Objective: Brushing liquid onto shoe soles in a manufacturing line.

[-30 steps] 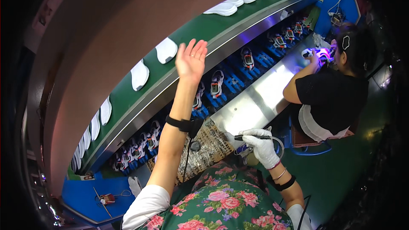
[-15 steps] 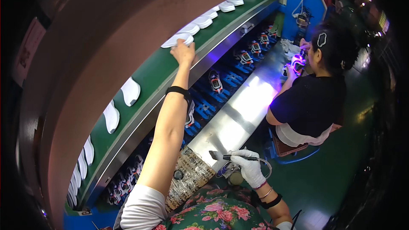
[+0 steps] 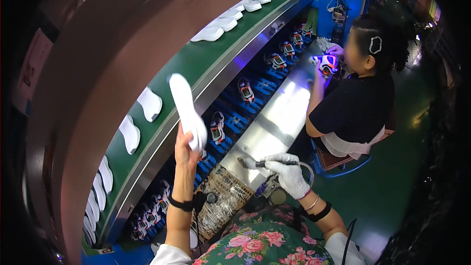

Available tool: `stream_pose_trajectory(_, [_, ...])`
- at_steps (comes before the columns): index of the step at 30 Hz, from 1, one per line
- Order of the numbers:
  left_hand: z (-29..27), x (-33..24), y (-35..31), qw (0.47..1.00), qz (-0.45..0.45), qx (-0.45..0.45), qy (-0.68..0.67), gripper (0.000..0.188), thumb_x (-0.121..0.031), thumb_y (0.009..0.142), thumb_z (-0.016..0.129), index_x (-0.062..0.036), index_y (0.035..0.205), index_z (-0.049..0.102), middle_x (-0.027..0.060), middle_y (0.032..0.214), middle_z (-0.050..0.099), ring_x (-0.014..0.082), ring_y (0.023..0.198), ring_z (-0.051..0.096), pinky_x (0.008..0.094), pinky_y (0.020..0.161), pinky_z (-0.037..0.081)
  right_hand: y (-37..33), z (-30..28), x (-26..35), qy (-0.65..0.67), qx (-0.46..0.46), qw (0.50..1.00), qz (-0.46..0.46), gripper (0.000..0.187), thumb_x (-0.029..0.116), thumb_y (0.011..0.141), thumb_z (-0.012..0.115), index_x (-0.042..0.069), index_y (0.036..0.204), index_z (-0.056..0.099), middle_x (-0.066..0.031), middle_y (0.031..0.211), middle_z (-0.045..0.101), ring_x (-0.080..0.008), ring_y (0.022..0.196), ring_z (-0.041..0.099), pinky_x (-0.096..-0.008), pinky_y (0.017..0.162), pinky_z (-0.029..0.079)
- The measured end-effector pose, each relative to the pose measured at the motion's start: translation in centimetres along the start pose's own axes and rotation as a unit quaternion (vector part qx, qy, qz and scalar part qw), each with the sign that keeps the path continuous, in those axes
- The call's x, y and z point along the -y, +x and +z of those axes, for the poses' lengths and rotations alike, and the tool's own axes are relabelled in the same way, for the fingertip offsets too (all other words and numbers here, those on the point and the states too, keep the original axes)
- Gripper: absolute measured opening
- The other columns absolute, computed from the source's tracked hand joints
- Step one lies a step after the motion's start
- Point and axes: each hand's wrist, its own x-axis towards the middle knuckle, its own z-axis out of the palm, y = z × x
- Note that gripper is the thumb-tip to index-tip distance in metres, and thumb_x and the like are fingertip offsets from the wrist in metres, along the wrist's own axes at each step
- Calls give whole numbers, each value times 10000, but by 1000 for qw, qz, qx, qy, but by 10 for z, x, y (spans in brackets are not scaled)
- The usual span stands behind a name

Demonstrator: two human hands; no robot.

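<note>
In my bare left hand (image 3: 185, 148) is a white shoe sole (image 3: 187, 110), gripped by its lower end and tilted upright in front of the green conveyor belt (image 3: 169, 64). My right hand (image 3: 290, 174), in a white glove, closes around the black handle of a flat brush (image 3: 262, 164). A hose runs from the handle's rear end. The brush's bristle tip hangs over the metal worktop (image 3: 257, 145). Below that hand stand a small round container (image 3: 277, 197) and a clear object wound with tubing, which I cannot make out well.
More white soles (image 3: 210, 34) lie along the belt. Below it, shoe uppers (image 3: 246, 91) sit on a lower rack with blue holders. A taped cardboard sheet (image 3: 223, 201) covers the worktop's near end. At the right a seated co-worker (image 3: 355, 93) handles a shoe under purple light.
My left hand has lifted a sole off the belt and drawn it back toward me. The right hand stays near the same spot with the brush. The co-worker's shoe has turned.
</note>
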Motion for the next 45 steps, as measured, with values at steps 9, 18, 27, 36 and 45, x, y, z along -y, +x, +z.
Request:
stream_pose_trajectory(9, [1,44,-162,963,-225,-126,-72,732,-195,699,649,57,1359,455,256,1217,600,411,1149,601,511,1032,476,-14,66,30,-21,68,997,-13,144,-96,801,699,-21,922,722,-110,886,721,-158,754,681,-258,675,550])
stream_pose_trajectory(18, [9,50,-194,938,-157,-52,-305,1055,-871,837,289,8,1397,456,200,1238,602,415,1115,597,547,1008,460,-30,114,13,-251,194,935,-158,166,33,795,774,-19,951,755,-100,850,752,-114,748,703,-258,686,565])
stream_pose_trajectory(27, [37,53,-190,963,-65,-221,-137,877,-777,934,228,-93,1441,437,92,1302,609,266,1144,617,413,988,500,-26,139,-1,-396,203,787,-426,253,44,789,711,17,1040,724,-101,1003,737,-266,925,696,-370,846,555])
stream_pose_trajectory(36, [6,61,-200,977,-99,-164,-98,891,-784,924,257,-105,1488,380,118,1413,527,275,1250,551,430,1063,448,-43,134,-20,-370,236,812,-385,275,59,774,744,50,1049,738,-111,1030,730,-271,942,700,-397,866,550])
stream_pose_trajectory(45, [-2,59,-190,941,-41,-42,-333,891,-775,930,270,-99,1506,347,135,1448,484,300,1301,500,450,1122,387,-37,134,-2,-348,306,793,-396,244,58,774,759,31,1016,746,-125,967,726,-266,877,690,-361,785,564])
